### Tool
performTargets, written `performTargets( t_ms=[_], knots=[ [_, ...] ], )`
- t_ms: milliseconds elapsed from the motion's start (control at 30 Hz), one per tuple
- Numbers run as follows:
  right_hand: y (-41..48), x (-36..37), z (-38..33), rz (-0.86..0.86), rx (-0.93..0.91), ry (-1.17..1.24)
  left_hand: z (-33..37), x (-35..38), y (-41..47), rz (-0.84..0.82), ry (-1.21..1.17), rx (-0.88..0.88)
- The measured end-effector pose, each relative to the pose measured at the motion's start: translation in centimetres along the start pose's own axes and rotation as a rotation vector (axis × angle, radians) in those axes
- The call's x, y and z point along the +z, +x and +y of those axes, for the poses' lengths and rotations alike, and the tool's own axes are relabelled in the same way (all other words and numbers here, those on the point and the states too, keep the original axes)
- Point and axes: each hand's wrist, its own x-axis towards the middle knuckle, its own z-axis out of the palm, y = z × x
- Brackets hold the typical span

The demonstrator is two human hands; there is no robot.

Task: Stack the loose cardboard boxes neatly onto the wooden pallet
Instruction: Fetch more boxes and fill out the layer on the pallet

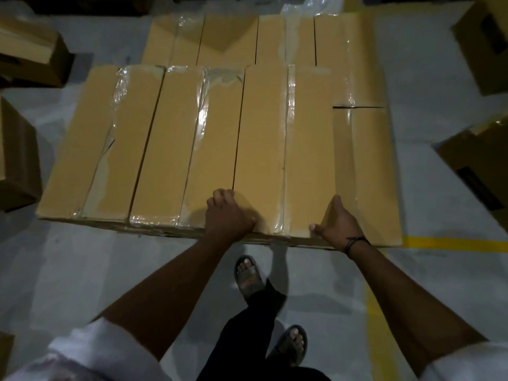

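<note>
The taped cardboard box (261, 133) lies atop the stack of boxes (154, 138), reaching toward 12 o'clock from both hands. The left hand (228, 214) curls its fingers into the seam at the box's 7 o'clock corner, gripping it. The right hand (339, 224) clasps the 5 o'clock corner, fingers wrapped over the side edge.

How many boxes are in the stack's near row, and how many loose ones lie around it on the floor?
Near-row boxes: 4
Loose floor boxes: 4 plainly seen; bottom-left brown sliver unclear
Total: 8
</note>
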Motion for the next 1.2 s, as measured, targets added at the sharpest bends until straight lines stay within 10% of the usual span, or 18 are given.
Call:
performTargets(
  t_ms=[233,500,1200],
  knots=[
    [4.8,-0.3,-2.9,0.128,0.085,0.240,3.6,-3.4,-0.5,-0.237,0.323,0.168],
    [3.0,-3.6,-4.7,-0.087,0.113,-0.039,5.1,-6.1,1.4,-0.441,0.356,0.124],
    [-20.2,-13.8,6.2,0.365,0.300,0.157,24.5,-6.2,-13.1,-0.398,0.411,0.721]
  ],
)
